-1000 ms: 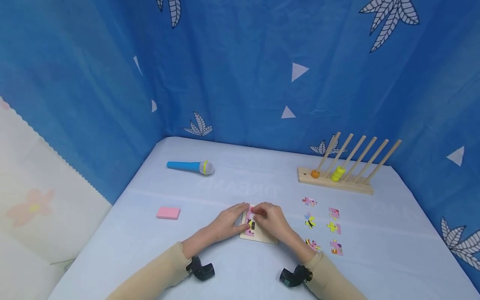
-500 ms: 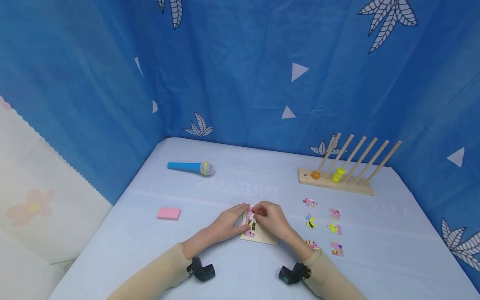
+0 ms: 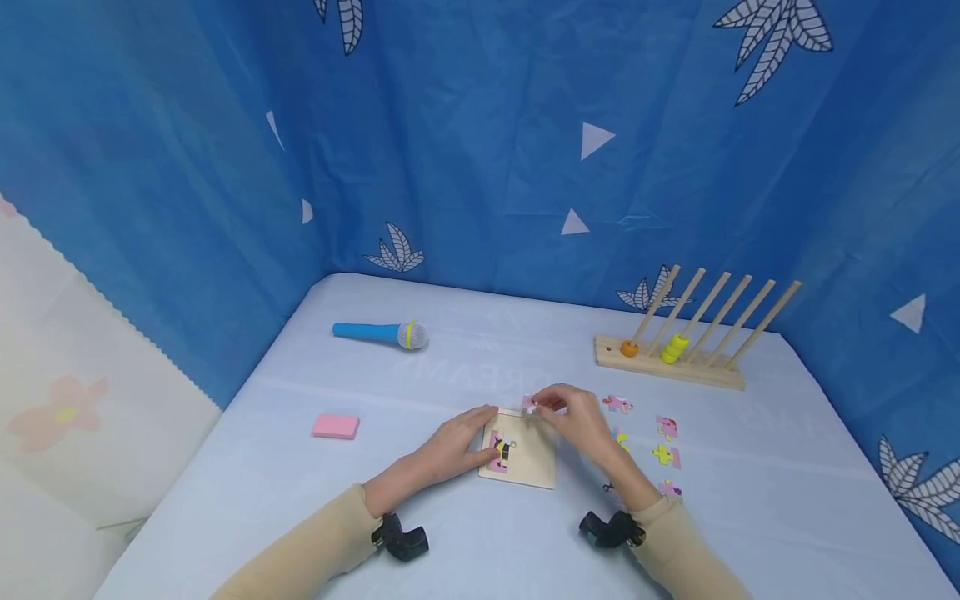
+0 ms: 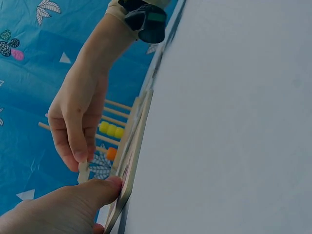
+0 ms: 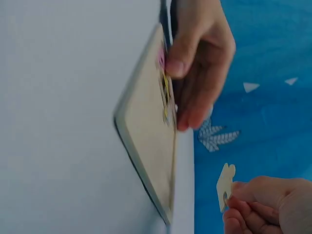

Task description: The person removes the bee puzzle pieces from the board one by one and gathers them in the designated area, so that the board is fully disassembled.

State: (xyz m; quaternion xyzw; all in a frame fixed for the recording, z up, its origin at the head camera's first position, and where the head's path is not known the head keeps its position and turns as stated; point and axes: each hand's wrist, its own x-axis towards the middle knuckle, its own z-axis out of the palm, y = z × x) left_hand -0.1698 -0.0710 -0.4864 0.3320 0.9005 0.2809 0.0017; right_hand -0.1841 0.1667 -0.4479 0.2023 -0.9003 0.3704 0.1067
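Observation:
A square wooden puzzle board (image 3: 531, 462) lies in front of me in the head view, with a few pink and yellow pieces (image 3: 498, 463) along its left side. My left hand (image 3: 452, 447) holds the board's left edge, its thumb on top over the pieces and its fingers along the upper left corner. Just above the board's far edge, my right hand (image 3: 583, 423) pinches a small pink jigsaw piece (image 3: 528, 406) between thumb and fingers. The right wrist view shows that piece's pale wooden side (image 5: 224, 186), raised clear of the board.
Several loose jigsaw pieces (image 3: 666, 455) lie right of the board, some partly behind the right arm. Behind them stands a wooden peg rack (image 3: 671, 363) with orange and yellow beads. A toy microphone (image 3: 380, 334) and a pink block (image 3: 335, 426) lie to the left.
My right hand has risen off the board and moved right and away from me, with a jigsaw piece in its fingers. More bare wood shows on the board. The left hand stays put.

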